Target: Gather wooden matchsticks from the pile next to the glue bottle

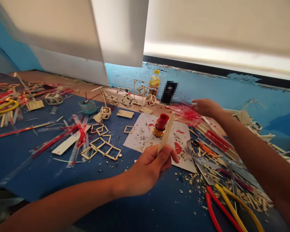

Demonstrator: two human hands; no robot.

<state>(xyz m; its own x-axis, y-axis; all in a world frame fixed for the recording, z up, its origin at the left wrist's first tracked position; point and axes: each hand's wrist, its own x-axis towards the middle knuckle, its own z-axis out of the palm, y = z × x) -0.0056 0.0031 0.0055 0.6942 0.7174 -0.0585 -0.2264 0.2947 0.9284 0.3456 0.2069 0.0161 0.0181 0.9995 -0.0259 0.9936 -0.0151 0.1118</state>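
Observation:
My left hand [152,166] is closed round a few pale wooden chopsticks [168,132], which point up and away from me. Just behind them a red candle [162,120] stands in a small gold holder [158,131] on a white sheet of paper [137,138] strewn with dark bits and red wax. My right hand [205,107] reaches to the far right, fingers curled beside clear and red plastic wrappers [185,112]. Something small and pale shows at its fingertips; I cannot make it out.
Small stick frames [103,146] lie left of the paper. Stick models [128,100] and a yellow-capped bottle [154,80] stand behind. Red-handled pliers [217,206], yellow-handled pliers [234,203] and cut stick pieces [253,198] lie at the right. A glass jar [88,107] stands left.

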